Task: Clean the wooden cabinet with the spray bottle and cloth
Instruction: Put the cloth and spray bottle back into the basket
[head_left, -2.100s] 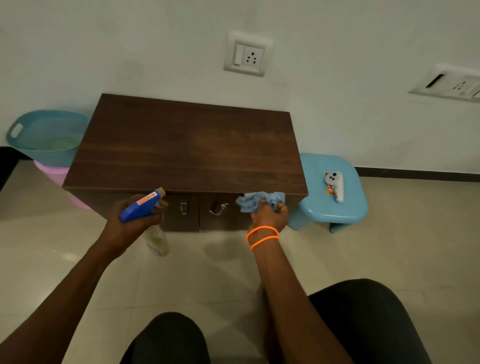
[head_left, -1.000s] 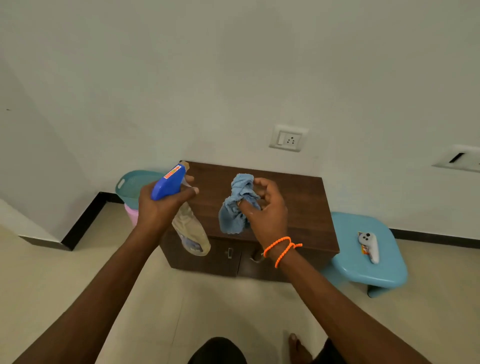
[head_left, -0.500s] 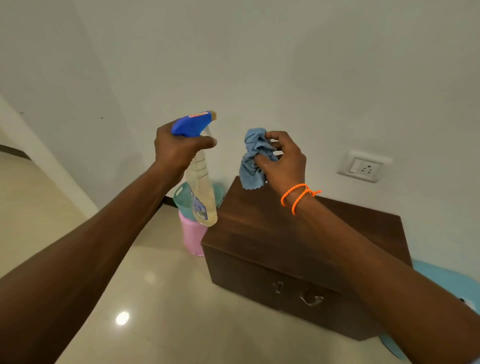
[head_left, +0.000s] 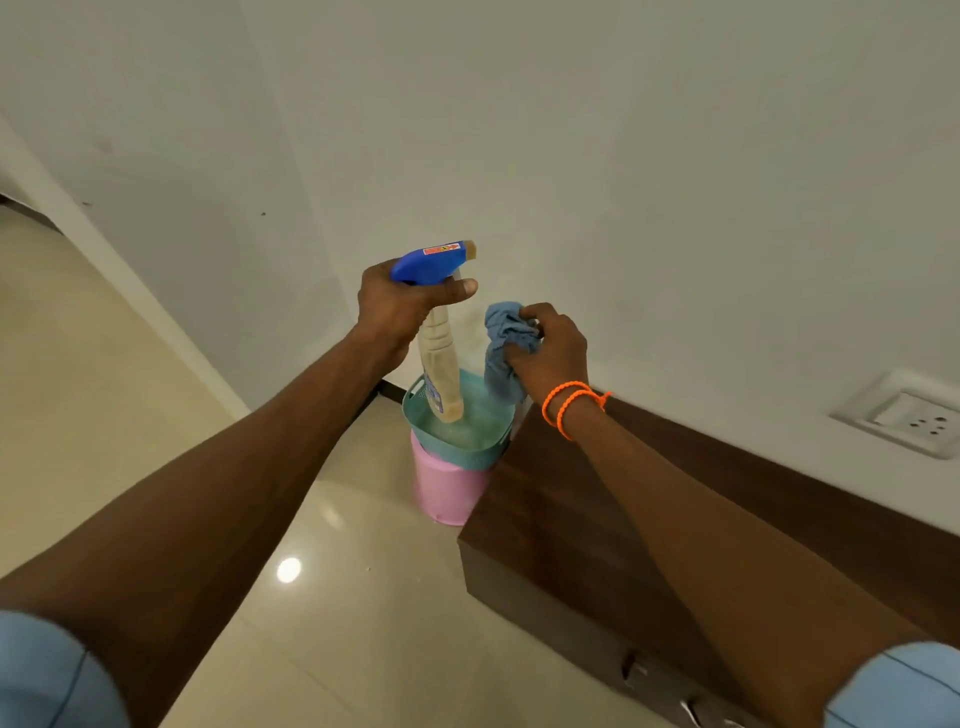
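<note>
Above the cabinet's (head_left: 597, 530) left end, the bottle (head_left: 440, 358) is gripped by the left hand (head_left: 402, 306), nozzle toward the cloth (head_left: 501, 345) bunched in the right hand (head_left: 553, 353), probably to wet it.

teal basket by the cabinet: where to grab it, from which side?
Probably the slot handle in the rim of the teal basket, on its left side, coming from the open floor. It sits nested on the pink bin; the wooden cabinet stands close on its right and the wall is behind. Both hands are full now.
</note>
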